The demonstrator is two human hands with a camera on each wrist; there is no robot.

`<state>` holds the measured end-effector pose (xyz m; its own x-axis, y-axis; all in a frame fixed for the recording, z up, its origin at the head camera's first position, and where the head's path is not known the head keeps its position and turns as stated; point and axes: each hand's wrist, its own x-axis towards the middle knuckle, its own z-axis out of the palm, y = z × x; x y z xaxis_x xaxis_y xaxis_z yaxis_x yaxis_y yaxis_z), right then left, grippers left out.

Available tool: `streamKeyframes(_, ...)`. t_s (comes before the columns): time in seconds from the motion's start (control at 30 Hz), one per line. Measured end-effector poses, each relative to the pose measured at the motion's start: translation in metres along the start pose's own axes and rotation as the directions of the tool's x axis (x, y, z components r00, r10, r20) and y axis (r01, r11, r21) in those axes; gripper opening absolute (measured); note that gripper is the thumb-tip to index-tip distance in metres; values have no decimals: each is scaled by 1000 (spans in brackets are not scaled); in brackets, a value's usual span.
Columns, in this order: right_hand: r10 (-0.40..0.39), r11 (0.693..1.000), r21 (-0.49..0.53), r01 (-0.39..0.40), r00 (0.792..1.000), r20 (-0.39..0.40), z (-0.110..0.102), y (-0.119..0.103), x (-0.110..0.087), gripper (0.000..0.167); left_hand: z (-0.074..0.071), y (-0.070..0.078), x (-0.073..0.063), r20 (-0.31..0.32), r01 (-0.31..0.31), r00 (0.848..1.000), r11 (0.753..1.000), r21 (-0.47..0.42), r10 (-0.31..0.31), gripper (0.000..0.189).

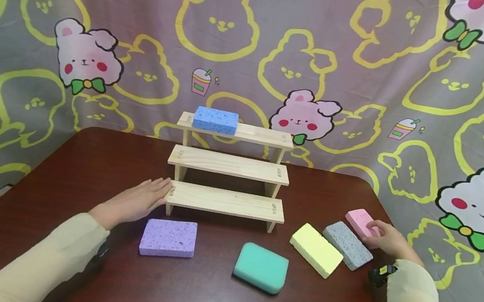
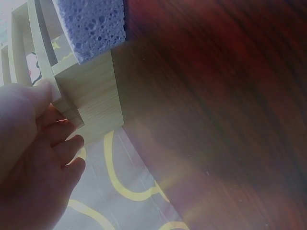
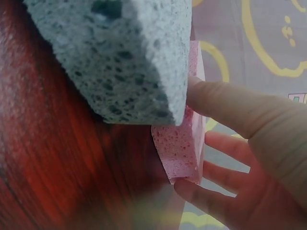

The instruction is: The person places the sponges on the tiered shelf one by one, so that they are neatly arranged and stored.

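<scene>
At the right of the table, my right hand (image 1: 390, 241) grips a pink sponge (image 1: 360, 222). In the right wrist view the thumb is on one side of the pink sponge (image 3: 177, 148) and the fingers are at its other side and end. A grey speckled sponge (image 1: 347, 245) lies right beside it, partly covering it in that view. My left hand (image 1: 140, 200) rests, fingers extended, at the left end of the lowest board of a three-step wooden shelf (image 1: 225, 201). From the left wrist, the thumb and fingertips show at the board's end (image 2: 69, 112).
On the top step sits a blue sponge (image 1: 215, 120). In front of the shelf lie a purple sponge (image 1: 168, 238), a green sponge (image 1: 261, 267) and a yellow sponge (image 1: 316, 250) on the dark wooden table (image 1: 182, 298). A patterned curtain (image 1: 251, 27) hangs behind.
</scene>
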<state>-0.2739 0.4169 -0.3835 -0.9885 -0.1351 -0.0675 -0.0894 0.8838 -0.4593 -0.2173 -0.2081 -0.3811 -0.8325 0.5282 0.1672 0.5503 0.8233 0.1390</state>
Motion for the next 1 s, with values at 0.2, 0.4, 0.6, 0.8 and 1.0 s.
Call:
streamKeyframes(0.2,4,1000,15,-4,1000,7,-1,2,0,44,1,-1,1,-7,-9,1000,1000,5,9,45)
streamKeyframes(0.4,38,998,44,-40,999,29,-3,2,-2,41,1,-1,1,-18,-16,1000,1000,9,16,44)
streamKeyframes(0.6,26,1000,9,-26,1000,-10,-5,3,-3,38,0,0,1,4,-1,1000,1000,13,1,44)
streamKeyframes(0.8,-4,1000,-18,3,999,-33,-8,-2,-6,35,0,-1,1,6,-5,1000,1000,6,5,44)
streamKeyframes(1.0,-56,998,-39,54,996,-63,-15,-13,-6,35,0,0,1,6,-4,1000,1000,4,4,45)
